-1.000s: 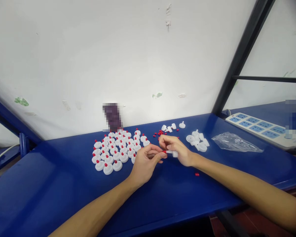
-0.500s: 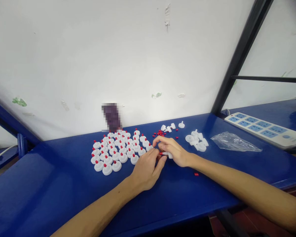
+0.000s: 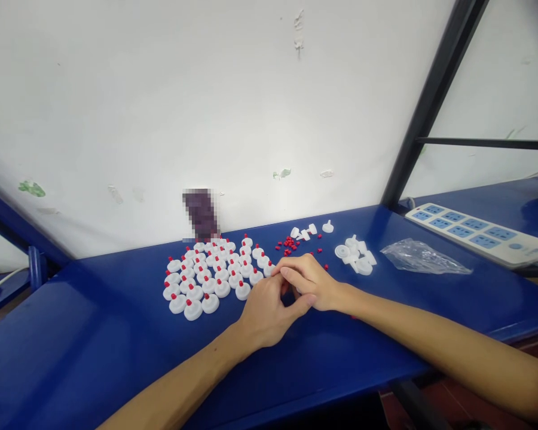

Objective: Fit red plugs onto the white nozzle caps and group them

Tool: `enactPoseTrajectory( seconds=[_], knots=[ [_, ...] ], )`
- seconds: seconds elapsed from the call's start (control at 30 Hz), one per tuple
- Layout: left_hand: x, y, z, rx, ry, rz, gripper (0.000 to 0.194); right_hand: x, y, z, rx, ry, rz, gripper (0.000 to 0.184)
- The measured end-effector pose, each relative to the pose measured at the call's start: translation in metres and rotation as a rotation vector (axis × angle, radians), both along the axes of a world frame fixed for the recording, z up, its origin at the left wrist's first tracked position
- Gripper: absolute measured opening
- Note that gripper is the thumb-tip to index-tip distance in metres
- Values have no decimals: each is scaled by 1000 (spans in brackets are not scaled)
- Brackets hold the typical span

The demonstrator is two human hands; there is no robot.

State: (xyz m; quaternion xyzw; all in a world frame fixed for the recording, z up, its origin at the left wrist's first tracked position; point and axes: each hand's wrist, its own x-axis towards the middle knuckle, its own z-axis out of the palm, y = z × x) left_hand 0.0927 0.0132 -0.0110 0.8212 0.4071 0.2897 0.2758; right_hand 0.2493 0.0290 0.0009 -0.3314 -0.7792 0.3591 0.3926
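My left hand [image 3: 264, 307] and my right hand [image 3: 307, 282] meet low over the blue table [image 3: 116, 334], fingers curled together just right of a group of several white caps with red tips [image 3: 210, 273]. My right hand's fingers are closed; the white piece it held earlier is hidden inside them. My left hand's fingers are pinched against the right hand, and what they hold is hidden. Several loose red tips [image 3: 290, 242] lie just behind the hands.
Several bare white caps [image 3: 356, 255] lie right of the hands, more [image 3: 307, 230] near the wall. A crumpled clear plastic bag [image 3: 419, 257] lies further right, beside a white power strip [image 3: 475, 233]. A black frame post [image 3: 424, 107] rises at the back.
Both hands moved slightly left and down toward the capped group. The white piece with its red tip, visible between the fingers before, is now covered by the hands.
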Motion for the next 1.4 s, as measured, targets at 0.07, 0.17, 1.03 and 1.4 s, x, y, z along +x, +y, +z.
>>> enactPoseTrajectory(
  seconds=[0.07, 0.17, 1.03, 1.4],
  knots=[
    [2, 1, 0, -19, -20, -1, 43, -2, -1, 0, -16, -10, -54, 30],
    [3, 3, 0, -58, -67, -8, 43, -5, -2, -1, -8, -35, -135, 31],
    [-1, 2, -9, 57, -147, -154, 52, -1, -8, 3, 285, -151, -78, 30],
    [-3, 10, -10, -66, -364, -126, 51, 3, -8, 0, 456, -98, 18, 39]
  ],
)
